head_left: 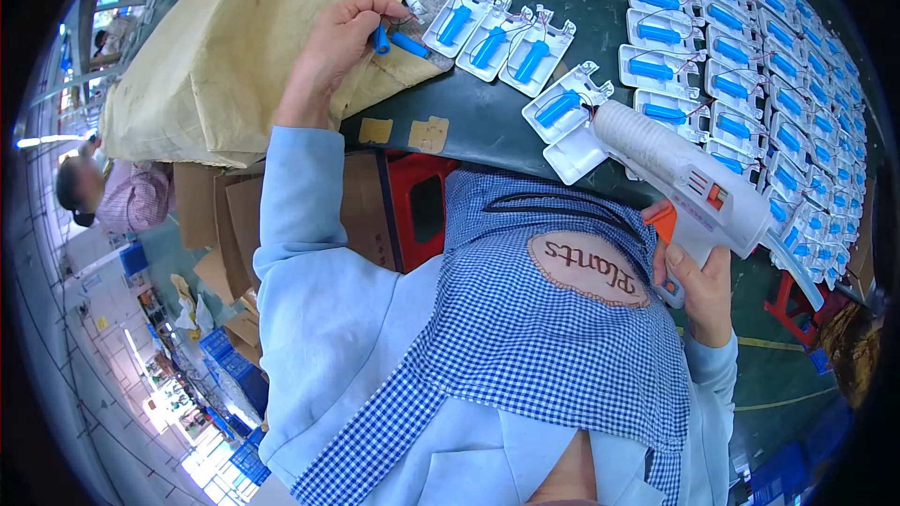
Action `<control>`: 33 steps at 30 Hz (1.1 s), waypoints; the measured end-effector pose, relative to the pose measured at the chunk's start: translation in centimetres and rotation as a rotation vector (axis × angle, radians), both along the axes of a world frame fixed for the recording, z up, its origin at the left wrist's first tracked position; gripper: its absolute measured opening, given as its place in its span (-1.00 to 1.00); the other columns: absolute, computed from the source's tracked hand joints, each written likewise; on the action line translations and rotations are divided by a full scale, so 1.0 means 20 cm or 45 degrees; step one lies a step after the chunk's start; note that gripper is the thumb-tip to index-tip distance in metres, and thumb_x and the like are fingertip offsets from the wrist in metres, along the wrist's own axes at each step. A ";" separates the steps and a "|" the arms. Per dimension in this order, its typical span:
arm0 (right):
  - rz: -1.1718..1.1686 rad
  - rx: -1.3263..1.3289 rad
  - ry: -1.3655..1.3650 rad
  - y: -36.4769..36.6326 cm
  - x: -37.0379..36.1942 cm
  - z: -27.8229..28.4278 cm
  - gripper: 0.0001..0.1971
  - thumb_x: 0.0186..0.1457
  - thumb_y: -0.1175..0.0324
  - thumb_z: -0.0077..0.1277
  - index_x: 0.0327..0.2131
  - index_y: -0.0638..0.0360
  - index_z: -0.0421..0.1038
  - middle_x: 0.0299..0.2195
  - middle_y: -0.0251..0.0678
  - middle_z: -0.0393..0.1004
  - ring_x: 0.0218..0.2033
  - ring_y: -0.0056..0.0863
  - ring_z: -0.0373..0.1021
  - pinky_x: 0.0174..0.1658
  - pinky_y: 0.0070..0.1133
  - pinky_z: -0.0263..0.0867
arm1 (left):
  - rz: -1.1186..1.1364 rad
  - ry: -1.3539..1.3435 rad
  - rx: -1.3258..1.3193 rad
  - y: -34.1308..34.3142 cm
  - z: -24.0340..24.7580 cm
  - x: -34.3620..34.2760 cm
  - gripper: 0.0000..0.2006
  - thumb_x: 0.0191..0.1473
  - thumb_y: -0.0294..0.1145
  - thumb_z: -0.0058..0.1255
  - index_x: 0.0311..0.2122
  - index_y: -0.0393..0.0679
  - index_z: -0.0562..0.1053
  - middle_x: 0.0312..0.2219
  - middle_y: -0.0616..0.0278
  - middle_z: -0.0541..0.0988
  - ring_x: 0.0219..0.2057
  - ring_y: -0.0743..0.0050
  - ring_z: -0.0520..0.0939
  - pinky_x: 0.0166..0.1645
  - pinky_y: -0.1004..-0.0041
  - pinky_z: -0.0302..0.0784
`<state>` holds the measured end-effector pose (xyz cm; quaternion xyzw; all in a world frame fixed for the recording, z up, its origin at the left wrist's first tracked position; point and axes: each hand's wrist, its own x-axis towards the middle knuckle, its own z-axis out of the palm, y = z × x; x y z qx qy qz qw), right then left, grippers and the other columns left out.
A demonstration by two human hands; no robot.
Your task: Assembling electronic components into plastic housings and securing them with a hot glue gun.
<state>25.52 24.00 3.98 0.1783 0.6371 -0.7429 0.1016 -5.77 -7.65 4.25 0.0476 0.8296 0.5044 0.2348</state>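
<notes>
Glue gun [677,178] gripped by right hand [698,281] | left hand [339,37] pinches blue cell [382,38], wires partly hidden

Bright, even overhead light, cool bluish cast. Strong fisheye: straight edges bow hard toward the rim, black vignette fills all corners. Blown-out highlights at lower left on the floor [202,454] and on a ceiling strip at top left. Soft, short shadows on the dark table [487,117]; mild glare on the white glue gun [680,183]. Centre sharp; rim soft and smeared, the far person at left blurred.
</notes>
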 end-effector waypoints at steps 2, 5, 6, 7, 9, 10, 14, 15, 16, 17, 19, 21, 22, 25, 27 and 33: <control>-0.007 0.002 0.008 0.00 0.00 0.00 -0.57 0.08 0.35 0.01 -0.04 0.46 0.24 -0.17 -0.13 0.46 -0.57 -0.58 0.34 -0.50 -0.62 0.31 | -0.041 0.039 -0.020 -0.01 -0.01 -0.01 -0.71 0.09 -0.54 -0.25 -0.22 -0.25 0.55 -0.50 0.41 0.51 -0.61 0.82 0.29 -0.54 0.72 0.14; -0.016 0.006 0.013 0.00 0.01 -0.01 -0.56 0.08 0.34 0.01 -0.03 0.46 0.24 -0.16 -0.13 0.46 -0.57 -0.58 0.34 -0.50 -0.62 0.31 | -0.011 -0.018 -0.037 0.02 0.01 -0.01 -0.70 0.09 -0.55 -0.25 -0.18 -0.25 0.55 -0.47 0.38 0.54 -0.59 0.82 0.32 -0.53 0.74 0.16; -0.017 0.004 0.013 0.00 0.01 -0.01 -0.56 0.07 0.35 0.01 -0.03 0.45 0.24 -0.16 -0.12 0.45 -0.57 -0.58 0.34 -0.50 -0.62 0.31 | -0.012 -0.017 -0.038 0.01 0.00 -0.02 -0.70 0.09 -0.55 -0.25 -0.18 -0.25 0.55 -0.47 0.38 0.54 -0.59 0.82 0.32 -0.53 0.74 0.16; -0.017 0.003 0.014 0.00 0.01 -0.01 -0.56 0.07 0.35 0.01 -0.03 0.45 0.24 -0.16 -0.12 0.45 -0.57 -0.58 0.34 -0.50 -0.62 0.31 | -0.059 -0.020 -0.036 0.00 -0.01 -0.03 -0.70 0.08 -0.54 -0.23 -0.18 -0.27 0.56 -0.43 0.32 0.56 -0.57 0.77 0.35 -0.50 0.70 0.21; -0.040 -0.023 0.054 0.00 0.01 -0.01 -0.56 0.07 0.34 0.01 -0.03 0.45 0.23 -0.13 -0.12 0.44 -0.57 -0.59 0.34 -0.50 -0.63 0.31 | -0.108 -0.022 -0.036 -0.02 -0.03 -0.05 -0.70 0.06 -0.54 -0.20 -0.18 -0.29 0.56 -0.38 0.26 0.57 -0.54 0.71 0.38 -0.47 0.67 0.26; -0.041 -0.024 0.055 0.00 0.01 -0.01 -0.56 0.07 0.34 0.01 -0.03 0.45 0.23 -0.13 -0.12 0.44 -0.57 -0.59 0.34 -0.50 -0.63 0.31 | -0.069 -0.081 0.093 -0.03 -0.03 -0.06 -0.72 0.07 -0.54 -0.18 -0.19 -0.30 0.56 -0.40 0.26 0.57 -0.56 0.72 0.38 -0.50 0.68 0.23; -0.036 -0.023 0.045 0.00 0.01 -0.01 -0.57 0.08 0.35 0.02 -0.03 0.44 0.23 -0.12 -0.12 0.43 -0.57 -0.59 0.34 -0.49 -0.63 0.31 | 0.007 -0.190 0.433 -0.02 -0.04 -0.06 -0.78 0.09 -0.47 -0.08 -0.25 -0.30 0.57 -0.48 0.29 0.56 -0.59 0.73 0.37 -0.56 0.72 0.17; -0.031 -0.029 0.044 0.00 0.01 -0.01 -0.57 0.08 0.36 0.01 -0.04 0.43 0.23 -0.12 -0.12 0.43 -0.57 -0.59 0.34 -0.49 -0.63 0.31 | 0.007 -0.189 0.432 -0.02 -0.05 -0.06 -0.78 0.09 -0.47 -0.08 -0.25 -0.30 0.57 -0.48 0.29 0.56 -0.59 0.73 0.37 -0.56 0.72 0.17; -0.031 -0.030 0.044 0.00 0.01 -0.01 -0.57 0.08 0.36 0.01 -0.04 0.43 0.23 -0.12 -0.12 0.43 -0.57 -0.59 0.34 -0.49 -0.63 0.31 | 0.034 -0.182 0.405 -0.01 -0.05 -0.06 -0.81 0.09 -0.44 -0.02 -0.27 -0.30 0.57 -0.50 0.31 0.55 -0.60 0.73 0.38 -0.56 0.71 0.19; -0.024 -0.025 0.039 0.00 0.01 -0.02 -0.57 0.08 0.37 0.02 -0.04 0.43 0.23 -0.12 -0.12 0.43 -0.57 -0.60 0.34 -0.49 -0.63 0.31 | 0.061 -0.174 0.378 -0.01 -0.06 -0.06 -0.82 0.08 -0.40 0.05 -0.30 -0.30 0.56 -0.53 0.33 0.54 -0.61 0.72 0.38 -0.56 0.71 0.20; -0.016 -0.020 0.031 0.00 0.01 -0.02 -0.58 0.07 0.37 0.02 -0.04 0.43 0.23 -0.12 -0.12 0.43 -0.57 -0.60 0.34 -0.49 -0.63 0.32 | 0.035 -0.108 0.243 -0.01 -0.08 -0.07 -0.83 0.06 -0.38 0.10 -0.33 -0.29 0.56 -0.54 0.34 0.54 -0.60 0.72 0.40 -0.54 0.71 0.24; -0.043 0.051 0.006 -0.02 0.01 -0.02 -0.47 0.05 0.23 0.02 0.00 0.44 0.21 -0.13 -0.03 0.42 -0.62 -0.60 0.30 -0.52 -0.66 0.24 | 0.008 -0.044 0.109 -0.01 -0.09 -0.07 -0.83 0.04 -0.37 0.15 -0.36 -0.29 0.55 -0.55 0.35 0.53 -0.59 0.71 0.42 -0.53 0.70 0.28; -0.044 0.050 0.004 -0.02 0.01 -0.02 -0.47 0.05 0.23 0.02 0.00 0.44 0.21 -0.13 -0.03 0.42 -0.62 -0.60 0.30 -0.52 -0.66 0.24 | -0.017 0.042 0.063 0.00 -0.08 -0.05 -0.83 0.03 -0.39 0.16 -0.36 -0.30 0.54 -0.55 0.33 0.54 -0.57 0.70 0.45 -0.50 0.69 0.33; -0.032 0.057 -0.016 -0.01 0.01 -0.02 -0.47 0.04 0.23 0.03 -0.01 0.45 0.21 -0.14 -0.04 0.43 -0.62 -0.61 0.30 -0.52 -0.66 0.24 | 0.018 0.111 0.075 0.03 -0.07 -0.01 -0.84 0.04 -0.41 0.16 -0.35 -0.32 0.54 -0.54 0.30 0.56 -0.54 0.68 0.49 -0.45 0.65 0.41; -0.043 0.011 0.046 -0.01 0.01 -0.01 -0.57 0.08 0.33 0.04 -0.04 0.42 0.26 -0.17 -0.14 0.45 -0.57 -0.60 0.35 -0.50 -0.64 0.31 | 0.077 0.096 0.132 0.03 -0.06 -0.01 -0.84 0.05 -0.41 0.15 -0.34 -0.32 0.54 -0.53 0.28 0.57 -0.52 0.68 0.51 -0.42 0.64 0.43; 0.011 0.041 0.025 0.00 0.01 -0.01 -0.60 0.11 0.26 0.04 -0.11 0.42 0.35 -0.52 -0.28 0.44 -0.60 -0.61 0.33 -0.50 -0.66 0.26 | -0.172 0.110 -0.283 -0.04 0.00 -0.02 -0.84 0.08 -0.42 0.11 -0.29 -0.29 0.53 -0.48 0.26 0.60 -0.53 0.69 0.50 -0.42 0.64 0.43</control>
